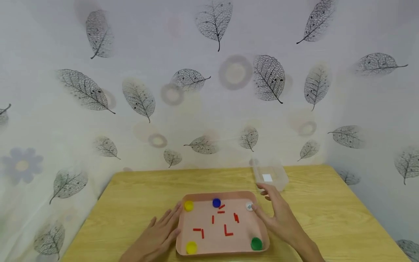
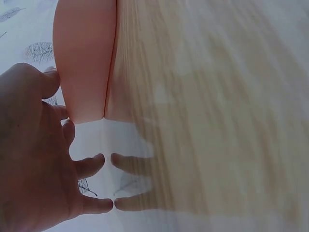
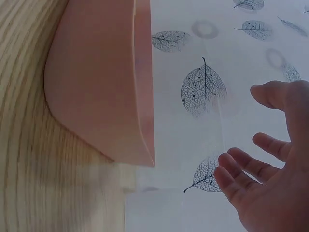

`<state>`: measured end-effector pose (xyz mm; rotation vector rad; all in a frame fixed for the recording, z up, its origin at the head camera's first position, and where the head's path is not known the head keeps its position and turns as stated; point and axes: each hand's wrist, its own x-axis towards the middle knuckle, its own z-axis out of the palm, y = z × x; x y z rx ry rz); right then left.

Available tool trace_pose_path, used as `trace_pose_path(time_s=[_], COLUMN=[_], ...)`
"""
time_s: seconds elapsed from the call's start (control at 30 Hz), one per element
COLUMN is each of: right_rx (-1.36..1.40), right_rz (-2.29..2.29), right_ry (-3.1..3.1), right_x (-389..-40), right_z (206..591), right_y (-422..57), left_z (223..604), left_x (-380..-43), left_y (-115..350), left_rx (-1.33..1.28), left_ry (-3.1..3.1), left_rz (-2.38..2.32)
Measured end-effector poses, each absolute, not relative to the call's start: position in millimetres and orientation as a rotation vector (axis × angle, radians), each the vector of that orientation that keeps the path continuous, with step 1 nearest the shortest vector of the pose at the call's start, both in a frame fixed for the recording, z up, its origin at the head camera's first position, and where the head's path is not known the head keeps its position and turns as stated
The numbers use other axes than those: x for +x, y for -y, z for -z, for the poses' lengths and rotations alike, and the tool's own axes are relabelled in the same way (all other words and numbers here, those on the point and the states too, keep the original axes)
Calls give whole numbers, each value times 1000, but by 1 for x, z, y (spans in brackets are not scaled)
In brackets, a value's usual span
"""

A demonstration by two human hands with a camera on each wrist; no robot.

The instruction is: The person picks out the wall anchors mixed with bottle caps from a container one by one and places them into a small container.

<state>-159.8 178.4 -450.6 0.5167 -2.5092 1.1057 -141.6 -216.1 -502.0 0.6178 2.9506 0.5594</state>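
A pink tray (image 1: 242, 233) lies on the table with several short red sticks (image 1: 225, 230) scattered inside. Bottle caps stand along its edges: yellow ones at the back left (image 1: 188, 205) and front left (image 1: 191, 247), a blue cap (image 1: 216, 202) at the back, a white cap (image 1: 250, 206) at the back right and a green cap (image 1: 256, 243) at the front right. My left hand (image 1: 160, 233) rests against the tray's left wall, fingers extended. Over the tray's right edge, my right hand (image 1: 278, 218) is raised with fingers apart, holding nothing, its thumb near the white cap.
A clear plastic box (image 1: 276, 174) with a white label stands behind the tray on the right, just beyond my right fingers. The wooden table (image 1: 140, 196) backs onto a wall covering (image 1: 203, 120) printed with leaves.
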Motion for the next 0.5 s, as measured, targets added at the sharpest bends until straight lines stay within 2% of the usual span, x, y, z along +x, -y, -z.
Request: trace_pose_path(time_s=[0.5], right_rx=[605], right_rz=[-1458], right_ry=[2496], right_x=[-154], right_z=[478], right_y=[-156], left_z=[494], left_x=[-151], left_y=[182], left_rx=[719], left_ry=[-2918], left_rz=[-491])
